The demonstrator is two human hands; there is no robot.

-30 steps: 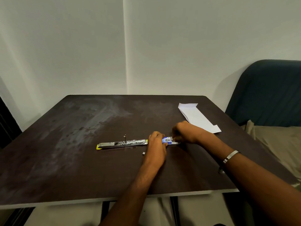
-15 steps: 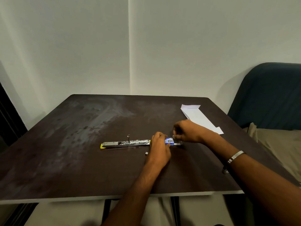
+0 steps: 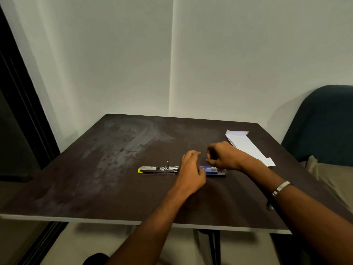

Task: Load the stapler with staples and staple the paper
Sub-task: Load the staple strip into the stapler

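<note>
Now the right hand point(image 3: 222, 155) hangs curled above the staple box point(image 3: 214, 170), pinching something too small to identify. The left hand point(image 3: 192, 174) sits half open and empty between box and opened stapler point(image 3: 158, 169) — nearer it. Stapler runs lengthwise leftward. Paper point(image 3: 248, 147) lies beyond the right hand on the dark table point(image 3: 95, 178).

shiny metal stapler point(image 3: 158, 169) at centre; matt white paper point(image 3: 248, 146) right; dark wood-look table point(image 3: 95, 178), smeared; glossy metal bangle point(image 3: 280, 188) lower right.
</note>
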